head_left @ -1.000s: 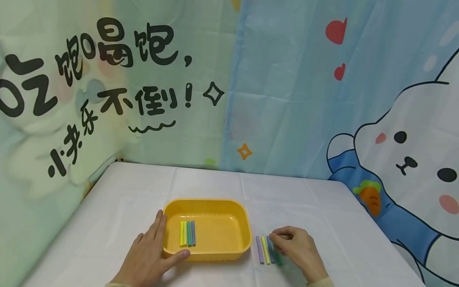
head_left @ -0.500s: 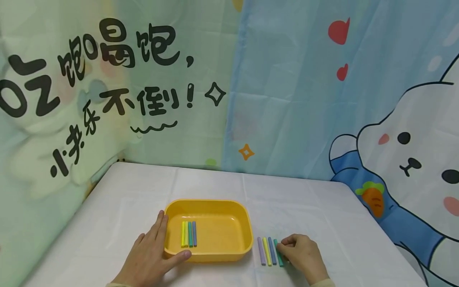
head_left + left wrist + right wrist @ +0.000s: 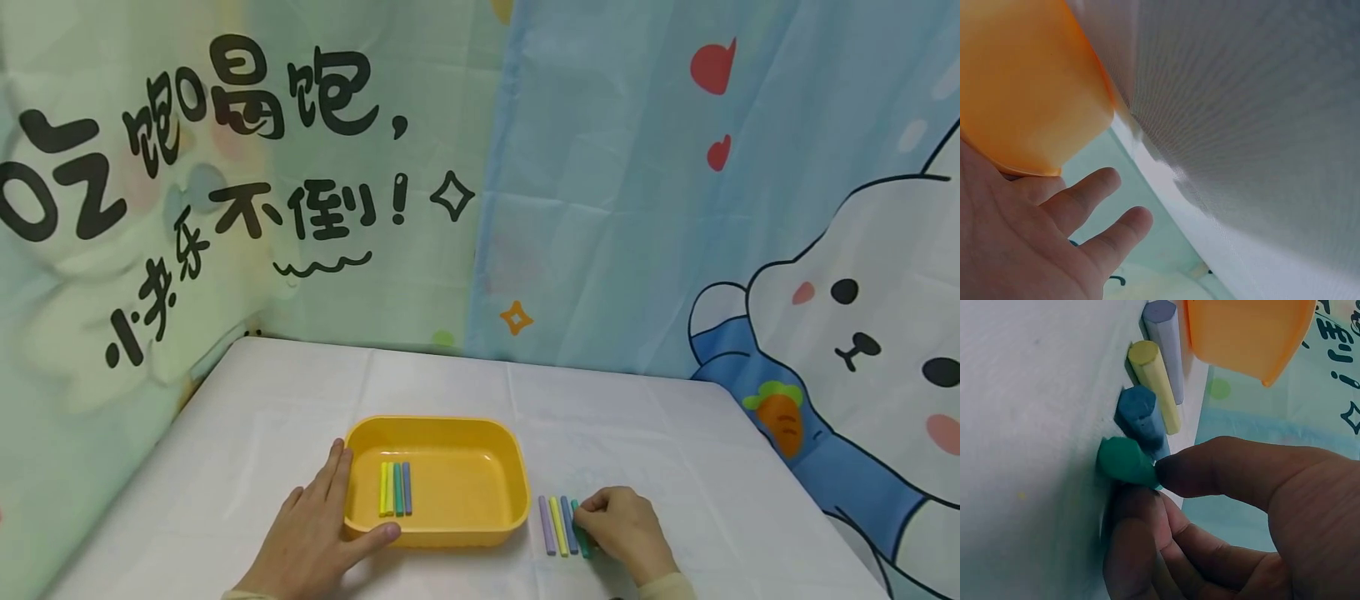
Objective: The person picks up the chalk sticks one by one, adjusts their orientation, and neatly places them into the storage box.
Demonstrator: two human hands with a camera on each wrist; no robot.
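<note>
My left hand point(image 3: 311, 517) lies against the left side of a yellow tray point(image 3: 457, 538), its fingers straight and its thumb over the front rim. In the left wrist view these fingers reach out beside the tray wall point(image 3: 1029, 81). Inside the tray, two yellow chalk sticks point(image 3: 386, 490), a green one point(image 3: 398, 490) and a blue-violet one point(image 3: 407, 490) stand in a row. My right hand point(image 3: 626, 529) pinches a green chalk stick point(image 3: 1124, 459) between thumb and fingers on the table. Left of it lie blue point(image 3: 569, 525), yellow point(image 3: 558, 527) and lilac point(image 3: 547, 527) chalk sticks.
A white cloth point(image 3: 300, 392) covers the table, with a few creases. Behind it hangs a printed curtain point(image 3: 600, 208) with lettering and a cartoon rabbit. The tray stands just left of the loose chalk row.
The right hand has shifted slightly left, bringing the green chalk stick a little closer to the blue one. Left hand and tray stay put, while the head view has turned slightly.
</note>
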